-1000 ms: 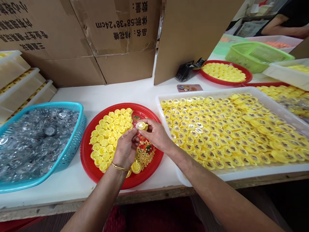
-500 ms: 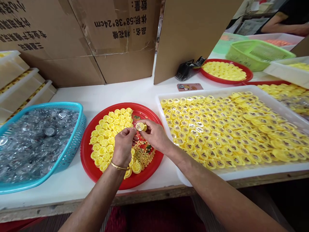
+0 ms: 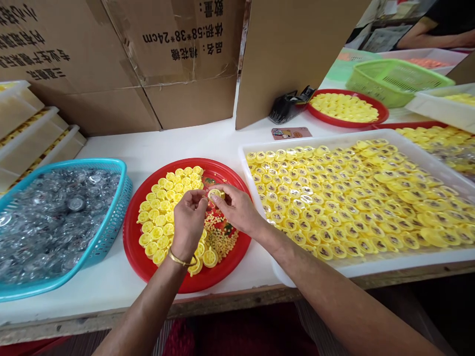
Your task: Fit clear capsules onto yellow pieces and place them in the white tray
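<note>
Over the red round tray, my right hand grips a small yellow round plastic piece between thumb and fingers, the thumb lying over its top face. My left hand is just left of that piece, thumb and fingers curled together in a pinch. Anything inside its fingertips is too hidden to make out. Yellow round cups stand in rows on the tray's left side, partly behind my left hand. Small pale yellow pellets lie loose on the tray's right side.
A blue basket of clear-wrapped discs stands at left, near stacked white boxes. At right, a white tray holds many yellow pieces with printed discs. Behind are a card, a black tape dispenser and cardboard. Another person's arm shows top right.
My left hand has drawn slightly left from the yellow piece, its wrist turning a little. My right thumb has moved over the piece's face.
</note>
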Demonstrator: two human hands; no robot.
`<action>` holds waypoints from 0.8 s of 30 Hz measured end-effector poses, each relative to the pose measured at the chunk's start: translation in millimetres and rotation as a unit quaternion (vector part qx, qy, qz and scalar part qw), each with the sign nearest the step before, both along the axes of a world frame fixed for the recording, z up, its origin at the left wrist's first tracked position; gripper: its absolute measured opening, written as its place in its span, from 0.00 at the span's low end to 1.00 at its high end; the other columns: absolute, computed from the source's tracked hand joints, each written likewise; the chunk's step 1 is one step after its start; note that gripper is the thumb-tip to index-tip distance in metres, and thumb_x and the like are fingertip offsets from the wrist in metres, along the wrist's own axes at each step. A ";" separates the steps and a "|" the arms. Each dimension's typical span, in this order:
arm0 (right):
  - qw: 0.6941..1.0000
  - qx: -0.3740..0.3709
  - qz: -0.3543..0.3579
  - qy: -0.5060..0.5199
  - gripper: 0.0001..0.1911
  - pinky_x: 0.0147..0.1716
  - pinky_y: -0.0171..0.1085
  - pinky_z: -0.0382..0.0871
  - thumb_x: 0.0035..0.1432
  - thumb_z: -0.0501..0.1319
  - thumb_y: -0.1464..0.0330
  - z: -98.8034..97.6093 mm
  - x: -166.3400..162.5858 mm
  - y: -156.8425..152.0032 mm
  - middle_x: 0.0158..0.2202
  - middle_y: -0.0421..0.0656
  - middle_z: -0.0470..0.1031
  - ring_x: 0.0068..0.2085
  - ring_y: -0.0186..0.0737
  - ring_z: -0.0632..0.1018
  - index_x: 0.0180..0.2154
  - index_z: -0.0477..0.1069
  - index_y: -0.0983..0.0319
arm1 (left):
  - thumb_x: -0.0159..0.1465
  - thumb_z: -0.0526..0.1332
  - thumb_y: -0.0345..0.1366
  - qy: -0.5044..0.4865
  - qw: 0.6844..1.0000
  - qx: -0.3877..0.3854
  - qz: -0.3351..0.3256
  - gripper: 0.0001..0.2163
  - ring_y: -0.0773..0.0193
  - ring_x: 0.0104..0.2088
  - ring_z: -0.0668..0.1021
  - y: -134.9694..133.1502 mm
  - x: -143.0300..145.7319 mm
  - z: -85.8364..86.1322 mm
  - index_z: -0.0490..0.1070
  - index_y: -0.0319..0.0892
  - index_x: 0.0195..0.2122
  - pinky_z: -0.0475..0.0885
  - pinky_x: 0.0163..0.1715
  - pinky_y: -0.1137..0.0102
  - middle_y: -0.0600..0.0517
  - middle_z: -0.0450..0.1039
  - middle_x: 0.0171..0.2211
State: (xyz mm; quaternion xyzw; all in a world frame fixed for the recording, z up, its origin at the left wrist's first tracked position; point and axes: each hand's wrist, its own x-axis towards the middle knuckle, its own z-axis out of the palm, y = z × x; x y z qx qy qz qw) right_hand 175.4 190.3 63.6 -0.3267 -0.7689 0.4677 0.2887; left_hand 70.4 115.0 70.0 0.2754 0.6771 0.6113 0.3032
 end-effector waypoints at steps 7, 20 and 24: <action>1.000 -0.010 -0.010 -0.011 0.15 0.32 0.38 0.69 0.61 0.57 0.65 0.6 -0.5 -0.3 0.40 0.46 0.77 0.29 0.34 0.73 0.47 0.72 0.62 | 0.58 0.61 0.27 0.299 0.941 0.083 -0.137 0.18 0.58 0.48 0.74 -10.1 -11.9 -5.5 0.74 0.49 0.49 0.72 0.47 0.62 0.46 0.71 0.48; 0.999 -0.031 0.003 0.015 0.11 0.29 0.36 0.68 0.63 0.55 0.64 -2.1 1.9 2.4 0.33 0.41 0.76 0.29 0.33 0.73 0.40 0.72 0.61 | 0.55 0.67 0.32 0.218 0.958 0.073 -0.172 0.14 0.59 0.39 0.76 -6.2 -21.0 6.3 0.78 0.49 0.43 0.70 0.47 0.64 0.46 0.75 0.40; 0.995 -0.081 0.003 0.054 0.09 0.31 0.36 0.71 0.62 0.55 0.65 -4.0 1.8 2.1 0.35 0.43 0.76 0.31 0.34 0.75 0.39 0.71 0.61 | 0.53 0.68 0.30 0.178 0.965 0.072 -0.177 0.14 0.58 0.41 0.76 -5.3 -19.3 7.1 0.79 0.49 0.41 0.68 0.50 0.63 0.46 0.75 0.40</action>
